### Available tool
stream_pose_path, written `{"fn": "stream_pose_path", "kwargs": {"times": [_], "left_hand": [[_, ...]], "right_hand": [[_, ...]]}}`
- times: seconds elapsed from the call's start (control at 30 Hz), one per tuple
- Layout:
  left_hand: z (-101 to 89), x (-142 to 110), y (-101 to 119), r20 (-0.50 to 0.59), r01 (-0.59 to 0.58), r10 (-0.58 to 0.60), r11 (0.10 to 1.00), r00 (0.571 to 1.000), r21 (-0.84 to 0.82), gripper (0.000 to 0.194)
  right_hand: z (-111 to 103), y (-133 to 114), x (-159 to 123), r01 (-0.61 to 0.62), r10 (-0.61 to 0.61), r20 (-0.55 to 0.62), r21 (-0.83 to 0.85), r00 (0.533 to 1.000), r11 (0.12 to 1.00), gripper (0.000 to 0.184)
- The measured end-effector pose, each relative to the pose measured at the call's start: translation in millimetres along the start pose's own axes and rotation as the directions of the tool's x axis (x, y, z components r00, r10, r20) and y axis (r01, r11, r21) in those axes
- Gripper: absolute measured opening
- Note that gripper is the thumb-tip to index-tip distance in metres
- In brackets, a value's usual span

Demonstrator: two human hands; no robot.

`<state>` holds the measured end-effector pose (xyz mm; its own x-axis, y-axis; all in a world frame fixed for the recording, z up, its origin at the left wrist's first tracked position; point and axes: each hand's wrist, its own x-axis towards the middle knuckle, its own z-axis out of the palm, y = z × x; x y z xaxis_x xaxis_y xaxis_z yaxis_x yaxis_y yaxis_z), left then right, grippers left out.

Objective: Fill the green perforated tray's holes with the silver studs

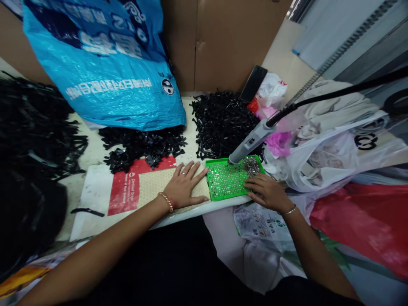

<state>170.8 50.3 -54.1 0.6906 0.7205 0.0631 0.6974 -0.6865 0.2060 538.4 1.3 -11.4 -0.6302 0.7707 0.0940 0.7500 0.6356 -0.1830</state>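
Observation:
My left hand (185, 187) lies flat with fingers spread on a pale textured mat (153, 189), its fingertips close to the left edge of a green tray (216, 196). The tray has rows of small holes, many with tiny screws in them. A heap of loose screws (251, 165) fills its far right corner. My right hand (267, 193) rests over the tray's near right edge, fingers stretched across the holes below the heap. A grey electric screwdriver (250, 142) leans over the tray's far side, its lower end at the tray. Neither hand touches it.
Piles of black plastic parts (223, 123) lie behind the tray and at the left (35, 123). A blue woven sack (124, 85) stands at the back. A single black part (87, 211) lies front left. A phone (254, 83), plastic bags (321, 161) and the screwdriver's cord (338, 91) occupy the right.

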Motion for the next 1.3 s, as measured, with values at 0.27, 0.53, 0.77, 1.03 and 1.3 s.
{"fn": "stream_pose_path", "kwargs": {"times": [0.27,0.53,0.77,1.03,1.3], "left_hand": [[2.5,-0.8,-0.8,-0.018,0.000,0.000,1.000,1.000,-0.006,0.096],[0.6,-0.8,-0.5,-0.019,0.002,-0.002,1.000,1.000,-0.026,0.097],[1.4,-0.6,-0.9,-0.010,-0.005,0.005,1.000,1.000,-0.011,0.097],[1.7,-1.3,-0.7,-0.019,0.004,-0.005,1.000,1.000,-0.021,0.097],[2.5,-0.7,-0.6,-0.010,0.006,-0.006,0.999,1.000,-0.036,0.098]], "right_hand": [[2.3,-1.3,11.6,-0.039,0.037,-0.052,-0.055,0.998,0.998,0.032],[9.6,13.2,21.8,-0.144,0.131,-0.099,-0.150,0.987,0.978,0.035],[7.2,25.9,24.7,-0.264,0.238,-0.232,-0.087,0.943,0.961,0.037],[23.8,47.0,44.2,-0.289,0.279,-0.146,-0.058,0.949,0.955,0.022],[7.3,29.3,61.0,-0.306,0.315,-0.075,0.107,0.946,0.946,0.017]]}}
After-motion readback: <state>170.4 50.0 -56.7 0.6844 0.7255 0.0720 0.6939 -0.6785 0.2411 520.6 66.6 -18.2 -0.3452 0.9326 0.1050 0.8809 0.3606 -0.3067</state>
